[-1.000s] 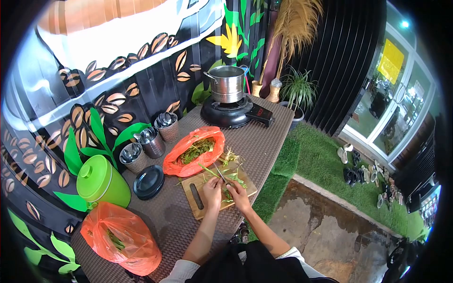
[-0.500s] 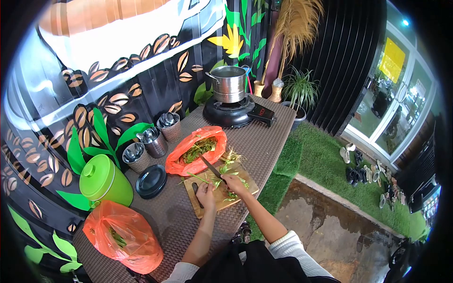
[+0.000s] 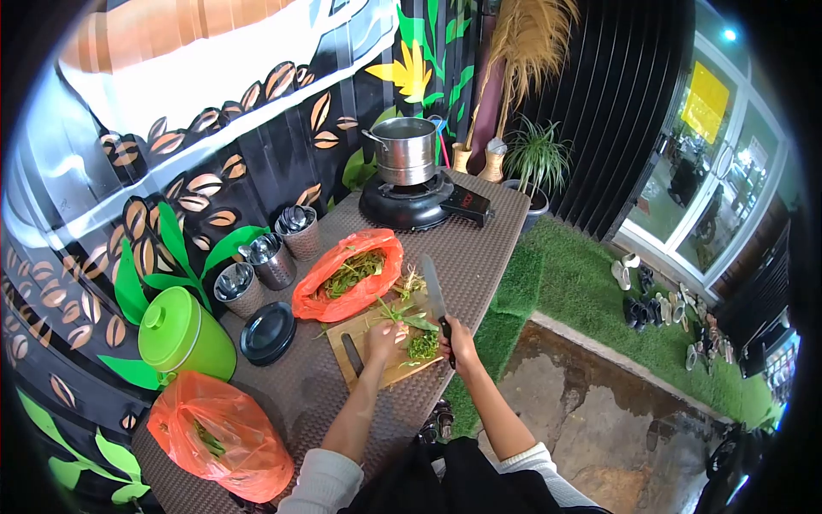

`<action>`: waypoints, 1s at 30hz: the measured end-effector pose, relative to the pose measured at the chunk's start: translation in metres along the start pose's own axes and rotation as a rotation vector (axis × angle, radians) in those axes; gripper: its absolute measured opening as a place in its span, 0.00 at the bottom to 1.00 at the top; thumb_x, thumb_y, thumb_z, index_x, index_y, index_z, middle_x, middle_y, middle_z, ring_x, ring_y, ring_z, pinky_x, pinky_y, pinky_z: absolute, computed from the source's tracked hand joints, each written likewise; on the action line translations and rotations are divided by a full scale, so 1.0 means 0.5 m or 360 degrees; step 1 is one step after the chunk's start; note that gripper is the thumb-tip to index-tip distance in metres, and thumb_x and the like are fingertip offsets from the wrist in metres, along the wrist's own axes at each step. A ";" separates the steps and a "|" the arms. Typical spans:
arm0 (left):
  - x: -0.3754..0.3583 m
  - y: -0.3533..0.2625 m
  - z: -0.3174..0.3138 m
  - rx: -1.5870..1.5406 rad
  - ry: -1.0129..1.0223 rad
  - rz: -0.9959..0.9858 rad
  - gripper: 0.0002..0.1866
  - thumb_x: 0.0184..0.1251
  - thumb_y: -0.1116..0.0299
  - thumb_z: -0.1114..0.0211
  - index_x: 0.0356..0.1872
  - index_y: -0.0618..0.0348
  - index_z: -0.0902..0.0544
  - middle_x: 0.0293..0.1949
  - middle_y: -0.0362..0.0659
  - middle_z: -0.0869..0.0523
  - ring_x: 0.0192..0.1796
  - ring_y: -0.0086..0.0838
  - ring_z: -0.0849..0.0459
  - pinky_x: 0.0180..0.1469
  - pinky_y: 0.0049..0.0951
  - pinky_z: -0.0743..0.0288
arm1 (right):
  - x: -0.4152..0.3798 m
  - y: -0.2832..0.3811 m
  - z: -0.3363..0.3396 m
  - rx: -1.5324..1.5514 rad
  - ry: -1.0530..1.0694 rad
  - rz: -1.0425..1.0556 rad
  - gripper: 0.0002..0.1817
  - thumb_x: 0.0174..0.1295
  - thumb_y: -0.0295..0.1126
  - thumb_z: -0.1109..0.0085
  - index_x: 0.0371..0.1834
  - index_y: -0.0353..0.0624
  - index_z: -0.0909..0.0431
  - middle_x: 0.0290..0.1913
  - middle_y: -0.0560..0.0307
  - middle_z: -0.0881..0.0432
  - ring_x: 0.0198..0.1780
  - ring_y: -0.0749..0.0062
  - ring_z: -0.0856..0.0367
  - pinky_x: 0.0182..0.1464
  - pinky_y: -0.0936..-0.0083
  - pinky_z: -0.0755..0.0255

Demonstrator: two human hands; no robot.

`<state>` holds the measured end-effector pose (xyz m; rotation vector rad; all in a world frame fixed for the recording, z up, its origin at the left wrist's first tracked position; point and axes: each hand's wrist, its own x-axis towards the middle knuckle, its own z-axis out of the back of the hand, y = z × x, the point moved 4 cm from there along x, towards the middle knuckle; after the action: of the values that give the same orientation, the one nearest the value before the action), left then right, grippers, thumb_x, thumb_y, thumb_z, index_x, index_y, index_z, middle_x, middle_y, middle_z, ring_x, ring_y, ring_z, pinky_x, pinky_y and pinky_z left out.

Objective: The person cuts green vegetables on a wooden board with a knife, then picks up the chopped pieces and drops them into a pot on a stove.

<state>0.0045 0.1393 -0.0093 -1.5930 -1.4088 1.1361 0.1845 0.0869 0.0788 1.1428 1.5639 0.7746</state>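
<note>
A knife (image 3: 434,289) with a dark handle is in my right hand (image 3: 461,346), its blade pointing up and away beyond the board's right side. Over the wooden cutting board (image 3: 402,370), my left hand (image 3: 384,340) is closed around leafy green stems (image 3: 411,319). Chopped greens (image 3: 423,345) lie in a small heap on the board between my hands. Just behind the board, an open orange plastic bag (image 3: 306,300) holds more greens. Pale root ends (image 3: 411,281) lie beside that bag.
A pot (image 3: 405,154) stands on a black portable stove (image 3: 396,206) at the table's far end. To the left are cutlery cups (image 3: 272,264), dark stacked plates (image 3: 267,332), a green lidded container (image 3: 184,334) and another orange bag (image 3: 231,441).
The knife has come off the board, moved right and now points upward. My left hand has shifted slightly and holds a leafy bunch over the board. The view has shifted a little.
</note>
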 end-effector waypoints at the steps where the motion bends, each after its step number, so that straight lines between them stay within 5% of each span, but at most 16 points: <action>1: 0.017 0.006 -0.002 0.0075 -0.0021 0.0009 0.07 0.66 0.71 0.41 0.37 0.67 0.22 0.37 0.49 0.15 0.39 0.30 0.15 0.42 0.26 0.20 | -0.008 0.000 0.009 0.0102 -0.0047 -0.0027 0.19 0.68 0.46 0.61 0.40 0.42 0.28 0.16 0.68 0.40 0.14 0.83 0.43 0.16 0.82 0.46; 3: 0.046 0.012 -0.008 0.0150 -0.0032 0.0022 0.08 0.67 0.71 0.42 0.38 0.67 0.23 0.38 0.49 0.15 0.40 0.30 0.15 0.42 0.26 0.20 | -0.019 -0.005 0.027 0.0225 -0.0072 -0.0052 0.23 0.69 0.46 0.63 0.51 0.38 0.27 0.16 0.68 0.41 0.14 0.83 0.43 0.16 0.82 0.46; 7: 0.086 0.010 -0.009 0.0116 -0.0086 0.0012 0.10 0.68 0.70 0.44 0.42 0.68 0.23 0.41 0.50 0.15 0.43 0.32 0.15 0.44 0.27 0.20 | -0.038 -0.026 0.046 0.0265 -0.0029 -0.0086 0.24 0.69 0.45 0.64 0.54 0.37 0.27 0.16 0.68 0.41 0.15 0.82 0.42 0.17 0.82 0.45; 16: 0.046 -0.042 0.032 0.0023 -0.0056 -0.0230 0.12 0.66 0.72 0.40 0.45 0.70 0.22 0.39 0.48 0.15 0.40 0.30 0.14 0.41 0.26 0.20 | -0.058 -0.105 0.034 0.0108 -0.0047 -0.0151 0.17 0.68 0.41 0.58 0.46 0.39 0.27 0.17 0.66 0.38 0.15 0.82 0.40 0.16 0.82 0.44; 22: -0.045 -0.029 0.051 0.0126 -0.0214 -0.0411 0.13 0.64 0.70 0.37 0.44 0.70 0.20 0.38 0.46 0.15 0.39 0.28 0.15 0.41 0.25 0.20 | -0.086 -0.171 0.000 -0.0976 0.0030 0.0228 0.13 0.64 0.39 0.50 0.39 0.39 0.24 0.16 0.62 0.30 0.18 0.80 0.28 0.17 0.79 0.36; 24: -0.050 -0.017 0.067 0.0121 -0.0214 -0.0354 0.13 0.64 0.70 0.37 0.45 0.69 0.21 0.38 0.46 0.16 0.39 0.26 0.16 0.42 0.24 0.20 | -0.107 -0.172 0.001 -0.1134 0.0003 0.0293 0.15 0.63 0.40 0.49 0.37 0.37 0.23 0.16 0.56 0.25 0.21 0.74 0.23 0.22 0.73 0.31; 26: -0.031 0.000 0.096 0.0040 -0.0291 -0.0304 0.10 0.67 0.74 0.41 0.43 0.71 0.21 0.41 0.48 0.17 0.42 0.29 0.16 0.44 0.27 0.18 | -0.123 -0.172 0.000 -0.1313 0.0007 0.0531 0.17 0.62 0.40 0.49 0.36 0.34 0.24 0.24 0.41 0.22 0.30 0.53 0.18 0.35 0.62 0.28; 30: 0.001 -0.021 0.126 0.0204 -0.0363 -0.0346 0.11 0.66 0.72 0.40 0.43 0.70 0.22 0.38 0.47 0.16 0.42 0.27 0.17 0.43 0.25 0.20 | -0.154 -0.136 -0.001 -0.1399 0.0041 0.0450 0.17 0.61 0.40 0.48 0.39 0.35 0.23 0.26 0.38 0.21 0.34 0.46 0.19 0.38 0.62 0.28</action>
<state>-0.0579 0.1388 -0.0219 -1.2185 -1.5782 1.2786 0.1677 -0.0088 0.0453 0.6828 0.8939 1.4751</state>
